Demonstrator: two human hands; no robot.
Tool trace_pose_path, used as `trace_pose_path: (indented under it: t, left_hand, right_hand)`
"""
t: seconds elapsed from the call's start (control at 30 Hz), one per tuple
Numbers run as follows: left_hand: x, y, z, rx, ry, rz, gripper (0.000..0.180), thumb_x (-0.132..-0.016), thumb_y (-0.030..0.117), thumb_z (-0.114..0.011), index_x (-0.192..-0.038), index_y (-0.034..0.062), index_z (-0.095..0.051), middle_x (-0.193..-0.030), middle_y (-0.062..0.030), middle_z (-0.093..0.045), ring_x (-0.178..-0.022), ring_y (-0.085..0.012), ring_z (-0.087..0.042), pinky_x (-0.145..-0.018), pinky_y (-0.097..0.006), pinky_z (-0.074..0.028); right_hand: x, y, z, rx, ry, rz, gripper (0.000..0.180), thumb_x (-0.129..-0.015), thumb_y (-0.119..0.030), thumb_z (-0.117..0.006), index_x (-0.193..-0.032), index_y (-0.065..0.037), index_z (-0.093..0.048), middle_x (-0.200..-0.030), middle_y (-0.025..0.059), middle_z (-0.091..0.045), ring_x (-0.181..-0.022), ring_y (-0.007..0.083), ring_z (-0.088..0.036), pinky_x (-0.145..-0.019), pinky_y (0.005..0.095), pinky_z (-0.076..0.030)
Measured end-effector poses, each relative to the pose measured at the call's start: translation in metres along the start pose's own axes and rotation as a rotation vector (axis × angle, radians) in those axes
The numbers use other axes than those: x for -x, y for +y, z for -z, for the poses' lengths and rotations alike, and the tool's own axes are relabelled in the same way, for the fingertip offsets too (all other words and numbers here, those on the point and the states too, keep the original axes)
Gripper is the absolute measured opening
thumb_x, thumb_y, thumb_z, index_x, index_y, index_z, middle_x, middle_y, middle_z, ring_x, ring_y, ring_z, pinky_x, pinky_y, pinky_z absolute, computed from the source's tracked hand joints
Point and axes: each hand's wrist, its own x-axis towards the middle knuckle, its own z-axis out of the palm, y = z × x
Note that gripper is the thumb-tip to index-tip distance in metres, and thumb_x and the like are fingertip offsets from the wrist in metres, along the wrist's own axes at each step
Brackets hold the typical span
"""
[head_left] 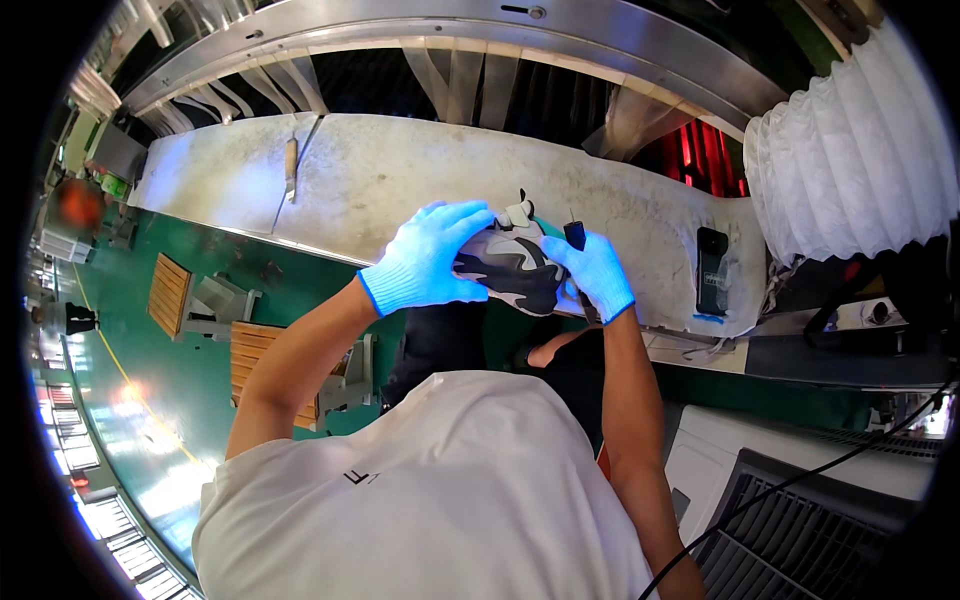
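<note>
A grey, white and black sneaker [512,266] is held over the front edge of the pale worktop, its patterned dark sole part toward me. My left hand [430,255], in a white knit glove that looks blue in the light, wraps round the shoe's left side. On the other side my right hand [595,272], gloved the same way, closes round a tool with a black handle [574,236] and a thin pointed tip. Its fingers are close against the shoe; whether they also grip it is hidden.
The stained worktop [370,165] carries a wooden-handled tool [291,170] at left and a dark phone [712,271] at right. Behind runs a metal housing [440,30] with clear strip curtains. A white ribbed duct [850,150] stands at right; slatted wooden stools [170,297] are at left.
</note>
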Motion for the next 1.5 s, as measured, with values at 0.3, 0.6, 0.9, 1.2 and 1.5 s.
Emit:
trace_pose_path:
  t: [0.3, 0.6, 0.9, 1.2, 1.5]
  left_hand:
    - [-0.027, 0.014, -0.006, -0.029, -0.14, -0.104, 0.086, -0.072, 0.045, -0.101, -0.144, 0.0078, -0.072, -0.15, -0.0157, -0.071, -0.14, -0.0401, -0.067, -0.117, -0.051, -0.054]
    - [-0.032, 0.028, -0.022, -0.034, -0.032, -0.117, 0.079, -0.064, 0.047, -0.102, -0.127, 0.0057, -0.079, -0.138, -0.0156, -0.077, -0.137, -0.0394, -0.071, -0.111, -0.049, -0.06]
    - [-0.035, 0.026, -0.03, -0.121, -0.005, -0.142, 0.086, -0.063, 0.059, -0.099, -0.128, 0.0071, -0.078, -0.137, -0.0131, -0.077, -0.135, -0.0376, -0.072, -0.108, -0.048, -0.061]
    - [-0.04, 0.021, -0.027, -0.128, -0.056, -0.141, 0.081, -0.064, 0.065, -0.1, -0.119, 0.0075, -0.084, -0.129, -0.0119, -0.082, -0.129, -0.0366, -0.077, -0.1, -0.045, -0.066]
    - [-0.045, 0.022, -0.03, -0.083, -0.024, -0.159, 0.077, -0.065, 0.063, -0.102, -0.111, 0.0039, -0.084, -0.122, -0.0149, -0.084, -0.118, -0.0374, -0.081, -0.099, -0.046, -0.066]
  right_hand:
    - [-0.024, 0.006, 0.0, -1.006, 0.389, 0.274, 0.03, -0.112, -0.033, -0.07, -0.101, -0.007, -0.062, -0.082, 0.0067, -0.064, -0.058, 0.0187, -0.06, -0.055, 0.0376, -0.051]
    - [-0.02, -0.004, -0.041, -1.054, 0.517, 0.214, 0.028, -0.113, -0.029, -0.068, -0.098, -0.009, -0.056, -0.073, 0.0009, -0.055, -0.05, 0.0137, -0.048, -0.048, 0.031, -0.044]
    - [-0.02, -0.026, -0.059, -1.264, 0.251, 0.257, 0.039, -0.116, -0.042, -0.059, -0.091, -0.013, -0.055, -0.067, 0.0001, -0.05, -0.049, 0.0152, -0.04, -0.051, 0.0354, -0.037]
    - [-0.029, 0.01, -0.031, -1.321, 0.124, 0.341, 0.046, -0.118, -0.047, -0.059, -0.09, -0.011, -0.057, -0.066, 0.0015, -0.053, -0.045, 0.0155, -0.041, -0.047, 0.0369, -0.037]
    - [-0.017, 0.005, -0.019, -1.149, 0.222, 0.424, 0.046, -0.12, -0.043, -0.055, -0.086, -0.012, -0.056, -0.064, 0.0015, -0.053, -0.044, 0.015, -0.041, -0.047, 0.0349, -0.037]
